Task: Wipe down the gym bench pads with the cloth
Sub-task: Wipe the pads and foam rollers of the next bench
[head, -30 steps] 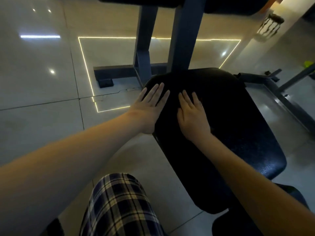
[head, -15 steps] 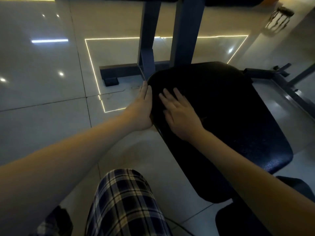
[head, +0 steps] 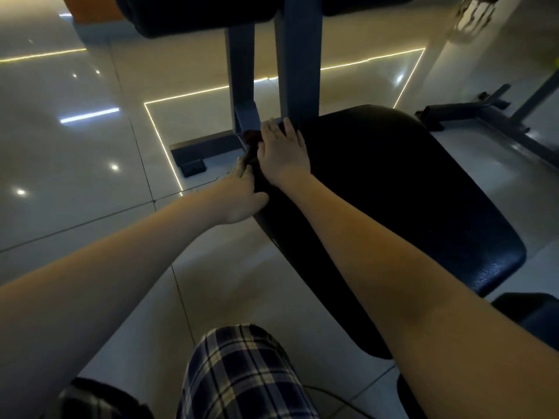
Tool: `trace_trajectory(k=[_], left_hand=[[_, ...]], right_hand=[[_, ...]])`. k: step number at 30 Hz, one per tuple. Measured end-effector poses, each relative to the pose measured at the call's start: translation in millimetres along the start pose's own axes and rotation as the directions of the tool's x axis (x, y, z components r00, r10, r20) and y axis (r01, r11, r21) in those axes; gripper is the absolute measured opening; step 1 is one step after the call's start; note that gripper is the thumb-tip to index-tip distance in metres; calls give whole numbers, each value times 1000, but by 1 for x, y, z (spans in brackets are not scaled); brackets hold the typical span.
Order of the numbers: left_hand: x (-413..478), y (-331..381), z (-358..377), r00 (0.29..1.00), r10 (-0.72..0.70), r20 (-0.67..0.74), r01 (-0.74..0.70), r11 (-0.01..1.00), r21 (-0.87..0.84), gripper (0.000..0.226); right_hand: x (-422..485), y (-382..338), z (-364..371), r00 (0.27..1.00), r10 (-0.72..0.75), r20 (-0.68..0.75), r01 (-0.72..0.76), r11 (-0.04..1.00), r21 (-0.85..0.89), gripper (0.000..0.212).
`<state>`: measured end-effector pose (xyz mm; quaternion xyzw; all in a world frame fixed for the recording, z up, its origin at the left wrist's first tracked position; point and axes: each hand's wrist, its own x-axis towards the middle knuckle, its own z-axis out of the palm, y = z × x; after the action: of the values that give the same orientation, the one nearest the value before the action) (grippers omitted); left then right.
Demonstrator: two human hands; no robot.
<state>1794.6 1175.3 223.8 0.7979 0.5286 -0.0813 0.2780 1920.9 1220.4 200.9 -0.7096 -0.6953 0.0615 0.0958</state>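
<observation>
The black bench seat pad (head: 393, 189) runs from the middle to the lower right. At its far left corner a small bunch of dark cloth (head: 250, 137) shows, hard to tell from the pad. My right hand (head: 282, 152) lies flat with straight fingers on the pad's corner, over the cloth, fingertips near the blue upright. My left hand (head: 243, 193) rests against the pad's left side just below it, fingers stretched along the edge and thumb on top. A second black pad (head: 193, 19) hangs across the top.
Two blue steel uprights (head: 298, 62) rise right behind the pad, with a floor foot (head: 193, 152) to the left. Another machine's frame (head: 472, 113) lies on the floor at right. Glossy tiles surround the bench. My plaid-clad knee (head: 242, 373) is at the bottom.
Both hands have slid toward the pad's far left corner. The right hand moved up beside the upright, and the left went from flat on top to the pad's side edge.
</observation>
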Motion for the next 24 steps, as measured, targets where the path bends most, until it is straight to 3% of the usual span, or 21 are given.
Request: trace_trajectory(k=[3, 6, 9, 11, 15, 24], left_hand=[[-1, 11, 3, 995, 1, -100, 32, 945, 325, 71], [-2, 24, 13, 964, 179, -195, -36, 819, 572, 70], [17, 38, 15, 947, 262, -186, -123, 831, 543, 67], [35, 46, 14, 949, 239, -206, -116, 872, 476, 69], [58, 47, 22, 944, 149, -293, -48, 944, 326, 72], [63, 42, 24, 919, 188, -348, -75, 946, 315, 74]], right_hand=[[-42, 19, -5, 993, -115, 29, 114, 993, 41, 53], [-107, 45, -14, 989, -124, 75, 119, 991, 60, 57], [-166, 70, -25, 993, -66, 101, 69, 997, -27, 72], [-173, 78, -27, 994, -29, 103, 31, 999, -20, 77], [-116, 90, -18, 999, 42, -9, -42, 999, -12, 55], [26, 117, -30, 967, 254, -14, -254, 965, -57, 56]])
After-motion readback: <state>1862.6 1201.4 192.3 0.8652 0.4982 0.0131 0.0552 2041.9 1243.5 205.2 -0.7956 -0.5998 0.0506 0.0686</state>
